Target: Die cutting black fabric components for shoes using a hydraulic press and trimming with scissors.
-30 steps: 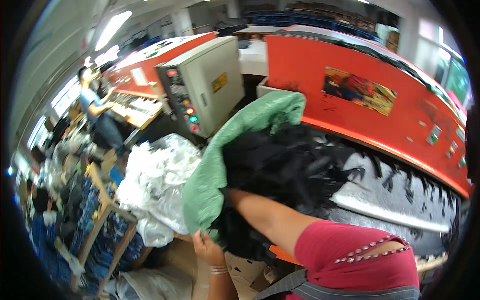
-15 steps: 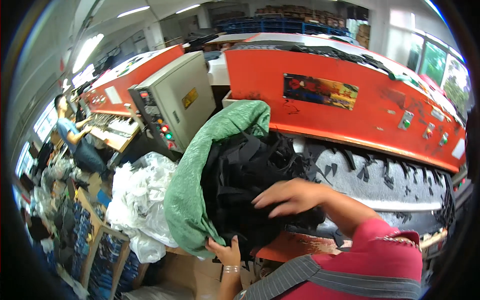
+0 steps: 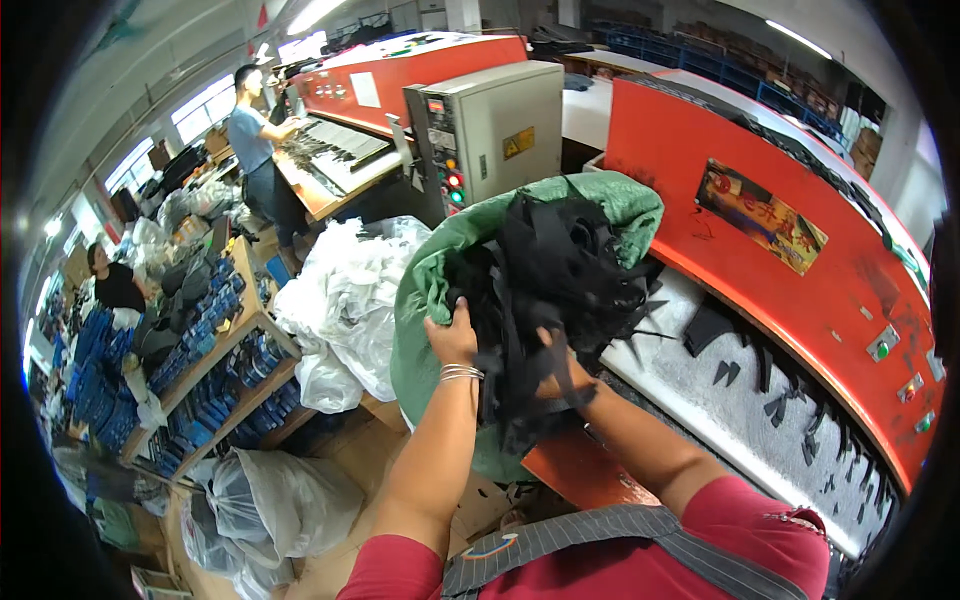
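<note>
A green woven sack stands with its mouth open towards me, heaped with black fabric scraps cut in strips. At the near left of the mouth, my left hand is closed on the sack's edge, with black strips right beside its thumb. My right hand is among the scraps at the near right side. Loose strips hang over it and it is smeared by motion, so its fingers are largely hidden. Some strips dangle over the sack's near side, between my two forearms.
A large orange machine with a pale bed strewn with black offcuts runs along the right. Behind the sack stands a grey control cabinet. White plastic bags and a wooden rack are left; a person works beyond.
My view has swung left. My left hand has moved up along the sack's edge; my right hand has gone from above the scraps in among them. The scraps bulge higher at the mouth.
</note>
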`<state>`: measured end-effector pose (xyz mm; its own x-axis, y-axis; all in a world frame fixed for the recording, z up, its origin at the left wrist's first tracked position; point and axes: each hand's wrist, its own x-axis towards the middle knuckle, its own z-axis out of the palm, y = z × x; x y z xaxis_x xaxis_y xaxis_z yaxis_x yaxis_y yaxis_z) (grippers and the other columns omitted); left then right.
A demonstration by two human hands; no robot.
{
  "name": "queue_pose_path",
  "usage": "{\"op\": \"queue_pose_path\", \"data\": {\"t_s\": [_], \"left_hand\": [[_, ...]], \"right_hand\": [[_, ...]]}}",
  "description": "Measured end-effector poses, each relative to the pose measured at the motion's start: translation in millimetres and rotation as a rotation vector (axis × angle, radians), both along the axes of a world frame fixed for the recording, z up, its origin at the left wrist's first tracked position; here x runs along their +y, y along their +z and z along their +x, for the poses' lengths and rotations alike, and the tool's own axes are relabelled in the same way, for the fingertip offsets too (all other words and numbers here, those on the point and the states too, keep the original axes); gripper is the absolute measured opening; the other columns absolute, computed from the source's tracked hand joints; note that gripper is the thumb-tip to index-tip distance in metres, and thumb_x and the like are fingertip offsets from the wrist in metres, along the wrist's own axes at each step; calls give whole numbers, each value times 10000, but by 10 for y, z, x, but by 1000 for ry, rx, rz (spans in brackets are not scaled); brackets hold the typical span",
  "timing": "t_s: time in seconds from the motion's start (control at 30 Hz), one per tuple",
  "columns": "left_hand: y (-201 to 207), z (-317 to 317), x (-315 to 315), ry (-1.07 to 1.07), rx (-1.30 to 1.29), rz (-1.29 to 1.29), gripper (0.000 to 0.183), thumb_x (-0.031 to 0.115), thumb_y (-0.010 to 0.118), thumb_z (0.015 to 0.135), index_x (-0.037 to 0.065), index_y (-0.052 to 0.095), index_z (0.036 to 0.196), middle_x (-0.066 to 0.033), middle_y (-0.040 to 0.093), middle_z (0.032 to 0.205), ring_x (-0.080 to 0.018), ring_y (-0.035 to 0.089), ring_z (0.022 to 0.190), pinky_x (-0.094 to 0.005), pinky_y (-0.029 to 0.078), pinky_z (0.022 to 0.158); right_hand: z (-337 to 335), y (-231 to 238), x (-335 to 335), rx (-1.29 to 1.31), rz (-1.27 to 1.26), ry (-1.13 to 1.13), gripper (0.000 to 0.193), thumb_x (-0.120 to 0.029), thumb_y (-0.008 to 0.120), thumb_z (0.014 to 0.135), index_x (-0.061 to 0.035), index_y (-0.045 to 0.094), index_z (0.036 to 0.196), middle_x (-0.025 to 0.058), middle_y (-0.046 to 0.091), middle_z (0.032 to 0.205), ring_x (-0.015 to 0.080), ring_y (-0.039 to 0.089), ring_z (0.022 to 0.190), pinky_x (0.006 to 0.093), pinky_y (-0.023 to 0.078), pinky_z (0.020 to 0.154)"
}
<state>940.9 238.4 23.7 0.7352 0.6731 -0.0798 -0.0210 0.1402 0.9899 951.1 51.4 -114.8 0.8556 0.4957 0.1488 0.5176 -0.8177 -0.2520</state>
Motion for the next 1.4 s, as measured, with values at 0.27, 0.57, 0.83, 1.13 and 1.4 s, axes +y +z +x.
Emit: {"op": "queue_pose_path", "data": {"t_s": [0.27, 0.57, 0.83, 1.13, 1.4], "left_hand": [[734, -850, 723, -286, 105, -132, 546, 371, 542, 937, -35, 433, 1284, -120, 535, 1224, -187, 502, 1128, -284, 382, 941], [983, -957, 1369, -372, -270, -93, 349, 296, 470, 985, 15, 516, 1186, -95, 587, 1136, -185, 577, 987, -313, 490, 841], [1009, -378, 1668, -492, -388, -464, 346, 284, 479, 977, 22, 519, 1199, -97, 595, 1165, -258, 586, 1043, -428, 485, 912], [986, -61, 1960, -449, -380, -418, 364, 286, 482, 976, 0, 507, 1201, -121, 577, 1193, -250, 574, 1064, -407, 475, 920], [1044, 58, 1761, -344, -264, -120, 471, 342, 533, 953, 9, 470, 1280, -108, 553, 1196, -219, 532, 1095, -365, 438, 933]], "right_hand": [[1101, 1245, 979, -198, 156, 365, 748, -266, 653, 744, -83, 354, 1404, 138, 389, 1398, 341, 429, 1236, 419, 391, 987], [873, 1262, 1481, -144, -61, 930, 667, -285, 646, 769, -71, 422, 1360, 129, 466, 1329, 318, 468, 1199, 408, 409, 962], [1482, 2094, 1286, -55, -345, 1282, 602, -303, 640, 793, -60, 483, 1320, 121, 535, 1268, 297, 503, 1166, 398, 424, 940], [1193, 2512, -652, 220, 703, -6, 474, -442, 609, 876, -35, 649, 1117, 134, 677, 1022, 239, 620, 991, 353, 461, 888], [277, 2384, -215, 559, -132, 19, 908, -794, 236, 821, -27, 655, 1069, 260, 618, 1034, 441, 540, 1034, 458, 435, 893]]}}
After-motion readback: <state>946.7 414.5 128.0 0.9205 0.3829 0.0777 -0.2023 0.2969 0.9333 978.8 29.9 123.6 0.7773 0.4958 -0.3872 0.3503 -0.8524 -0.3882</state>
